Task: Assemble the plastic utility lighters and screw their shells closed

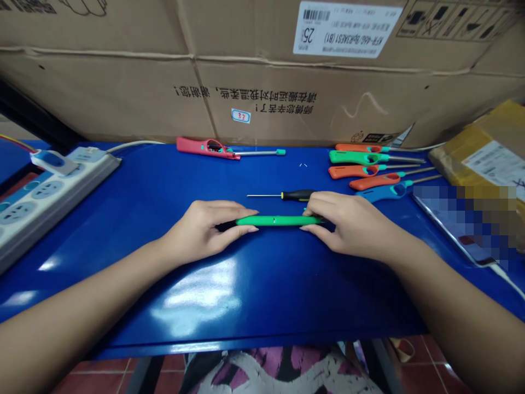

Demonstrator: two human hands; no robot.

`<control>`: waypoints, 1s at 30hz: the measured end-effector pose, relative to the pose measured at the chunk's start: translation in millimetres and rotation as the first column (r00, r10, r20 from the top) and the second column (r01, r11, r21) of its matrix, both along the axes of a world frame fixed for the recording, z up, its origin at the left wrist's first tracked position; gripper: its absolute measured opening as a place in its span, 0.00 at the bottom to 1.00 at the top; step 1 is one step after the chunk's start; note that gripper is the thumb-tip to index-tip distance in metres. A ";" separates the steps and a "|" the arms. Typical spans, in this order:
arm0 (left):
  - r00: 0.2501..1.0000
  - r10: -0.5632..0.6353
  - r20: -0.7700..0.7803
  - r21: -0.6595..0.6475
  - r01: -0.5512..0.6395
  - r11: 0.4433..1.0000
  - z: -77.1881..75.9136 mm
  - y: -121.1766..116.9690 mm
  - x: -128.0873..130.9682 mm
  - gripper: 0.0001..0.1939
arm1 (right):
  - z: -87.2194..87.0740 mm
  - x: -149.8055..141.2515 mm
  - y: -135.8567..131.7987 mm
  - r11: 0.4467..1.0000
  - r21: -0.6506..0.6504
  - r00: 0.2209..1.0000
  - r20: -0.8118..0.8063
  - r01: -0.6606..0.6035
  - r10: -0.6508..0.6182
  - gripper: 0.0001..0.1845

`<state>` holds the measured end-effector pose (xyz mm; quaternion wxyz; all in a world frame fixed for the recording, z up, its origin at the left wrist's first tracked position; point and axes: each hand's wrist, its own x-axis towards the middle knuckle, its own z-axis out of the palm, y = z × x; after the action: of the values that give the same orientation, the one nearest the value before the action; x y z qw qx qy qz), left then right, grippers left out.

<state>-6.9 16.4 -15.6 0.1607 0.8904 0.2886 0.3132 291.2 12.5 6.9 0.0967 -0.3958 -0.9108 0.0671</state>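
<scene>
A green lighter body (274,220) lies crosswise between my two hands near the middle of the blue table. My left hand (209,225) pinches its left end between thumb and fingers. At its right end my right hand (342,221) grips it the same way and hides that tip. Just beyond is a screwdriver (293,195) with a black and yellow handle, its handle end partly behind my right hand. A red long-necked lighter (200,146) rests farther back on the left. To the right lie several more lighters, among them a green one (355,157) and a blue one (383,191).
A white power strip (49,191) with a plug runs along the left side. A large cardboard box (254,71) stands across the back. On the right are a taped parcel (488,148) and a phone (451,230) with a white cable. Small white bits (303,165) lie behind the screwdriver.
</scene>
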 end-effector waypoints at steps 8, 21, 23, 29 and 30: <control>0.959 0.232 0.162 -0.341 -0.166 0.925 1.2 -6.9 9.8 0.14 | 2.8 1.5 -1.2 1.000 -0.022 1.000 -0.012 0.019 -0.020 0.09; 0.926 0.210 0.315 -0.589 0.017 0.808 2.4 -16.8 18.9 0.15 | -18.4 -18.1 -6.0 0.983 0.109 0.973 -0.163 -0.147 0.164 0.21; 0.962 0.137 0.235 -0.432 -0.023 0.902 0.7 -18.0 16.2 0.13 | -19.0 -17.2 -6.8 0.981 0.105 0.967 -0.180 -0.165 0.182 0.20; 0.993 0.026 0.114 -0.141 -0.010 0.990 3.6 -16.1 13.7 0.12 | -17.5 -18.7 -10.6 0.980 0.058 0.957 -0.213 -0.190 0.198 0.16; 0.993 0.017 0.113 -0.141 0.000 0.990 3.9 -15.4 13.8 0.11 | -16.7 -19.1 -11.2 0.982 0.038 0.960 -0.207 -0.184 0.188 0.15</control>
<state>6.9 1.0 -11.7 0.2378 0.8563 0.3041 0.3431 272.1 1.3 -9.8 0.1892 -0.2984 -0.9291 0.1090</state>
